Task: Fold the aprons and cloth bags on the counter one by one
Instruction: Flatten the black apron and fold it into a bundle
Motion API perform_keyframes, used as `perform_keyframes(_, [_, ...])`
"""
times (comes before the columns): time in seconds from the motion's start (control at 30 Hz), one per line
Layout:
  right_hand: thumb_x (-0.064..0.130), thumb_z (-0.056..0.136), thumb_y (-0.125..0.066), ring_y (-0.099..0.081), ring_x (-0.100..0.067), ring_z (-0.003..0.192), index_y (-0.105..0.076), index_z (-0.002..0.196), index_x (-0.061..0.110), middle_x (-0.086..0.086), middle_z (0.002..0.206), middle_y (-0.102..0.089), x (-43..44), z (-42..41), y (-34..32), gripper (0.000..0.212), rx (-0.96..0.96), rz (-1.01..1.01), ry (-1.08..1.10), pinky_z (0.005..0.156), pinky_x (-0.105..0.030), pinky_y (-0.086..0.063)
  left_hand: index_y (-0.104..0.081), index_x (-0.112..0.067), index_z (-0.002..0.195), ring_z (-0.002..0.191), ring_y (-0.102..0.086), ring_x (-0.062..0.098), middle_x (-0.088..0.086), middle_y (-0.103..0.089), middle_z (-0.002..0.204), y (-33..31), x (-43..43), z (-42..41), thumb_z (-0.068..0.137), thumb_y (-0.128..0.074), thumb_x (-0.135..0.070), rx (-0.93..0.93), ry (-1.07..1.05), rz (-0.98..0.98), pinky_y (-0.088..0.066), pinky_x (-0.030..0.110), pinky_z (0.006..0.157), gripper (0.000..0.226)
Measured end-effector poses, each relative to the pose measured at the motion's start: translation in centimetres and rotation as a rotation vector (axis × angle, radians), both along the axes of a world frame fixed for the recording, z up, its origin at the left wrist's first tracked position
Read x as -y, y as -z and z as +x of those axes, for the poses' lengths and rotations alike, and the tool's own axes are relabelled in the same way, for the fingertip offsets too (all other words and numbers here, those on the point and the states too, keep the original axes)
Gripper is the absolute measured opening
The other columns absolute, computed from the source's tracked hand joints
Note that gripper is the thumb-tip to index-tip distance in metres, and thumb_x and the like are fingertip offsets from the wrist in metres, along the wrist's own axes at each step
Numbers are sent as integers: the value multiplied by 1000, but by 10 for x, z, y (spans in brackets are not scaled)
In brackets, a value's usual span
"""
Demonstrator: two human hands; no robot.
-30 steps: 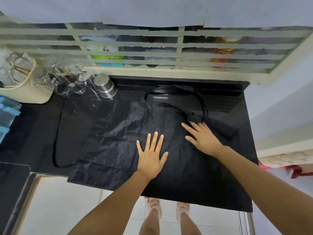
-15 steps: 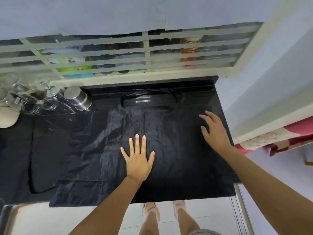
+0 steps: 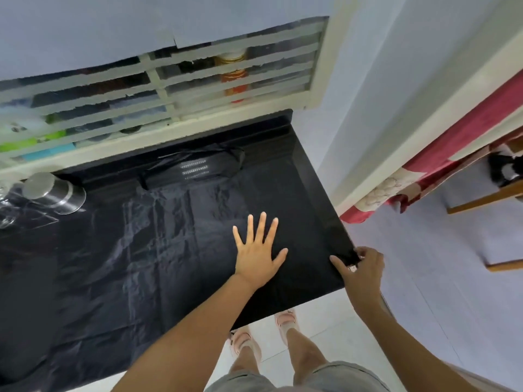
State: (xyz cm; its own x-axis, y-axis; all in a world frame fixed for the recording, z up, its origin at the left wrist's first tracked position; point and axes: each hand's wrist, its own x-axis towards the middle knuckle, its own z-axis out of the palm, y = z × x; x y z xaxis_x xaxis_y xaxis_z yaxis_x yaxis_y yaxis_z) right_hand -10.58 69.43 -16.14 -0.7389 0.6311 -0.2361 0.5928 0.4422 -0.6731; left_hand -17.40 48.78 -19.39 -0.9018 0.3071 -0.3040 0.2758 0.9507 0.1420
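Apron (image 3: 169, 250) edge pinched
My left hand (image 3: 259, 250) lies flat, fingers spread; my right hand (image 3: 360, 268) pinches the right edge, apron lying leftward.

Black counter (image 3: 297, 165) with flat black apron (image 3: 169, 250), steel cup (image 3: 53, 193), glasses (image 3: 8, 213)

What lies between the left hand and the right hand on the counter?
Only smooth cloth of the black apron lies between the left hand and the right hand; nothing rests on it, as the head view shows.
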Motion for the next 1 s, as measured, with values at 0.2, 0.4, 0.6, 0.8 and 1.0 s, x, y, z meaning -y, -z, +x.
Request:
perform_keyframes(0.2, [49,69,-78,-56,-31,114,-50,119,10,-11,124,-57,-2,25,15,69,127,-917,489,94,-40,-47,6,-26,152,146,12,33,4,10,161,-1,-32,-18,80,7,-64,11,-113,22,12,61,110,81])
perform_keyframes(0.4, [27,79,-66,-56,-33,118,-51,125,11,-15,125,-61,12,37,6,50,208,-1388,331,103,-44,-42,2,-25,153,146,14,29,3,11,160,-4,-35,-21,94,-13,-60,31,-157,99,14,57,111,70])
perform_keyframes(0.6, [19,90,-61,-64,-30,101,-59,104,14,-6,102,-71,31,31,-9,15,98,-1231,294,92,-42,-51,-2,-22,153,148,1,16,3,2,161,-11,7,-3,100,-38,-43,-17,-115,323,7,38,117,68])
perform_keyframes(0.8, [31,97,-50,-61,-19,101,-55,117,19,3,117,-62,58,19,-26,23,-56,-1141,279,87,-33,-51,9,-26,151,148,7,17,0,11,160,-12,85,36,94,-39,-57,1,-223,156,8,52,115,81])
perform_keyframes(1.0, [46,98,-42,-52,-22,104,-47,133,16,-2,117,-56,115,6,-83,45,43,-627,102,89,-38,-43,13,-25,151,148,-2,26,3,10,161,-35,198,87,86,-48,-65,0,-424,43,-4,56,115,98])
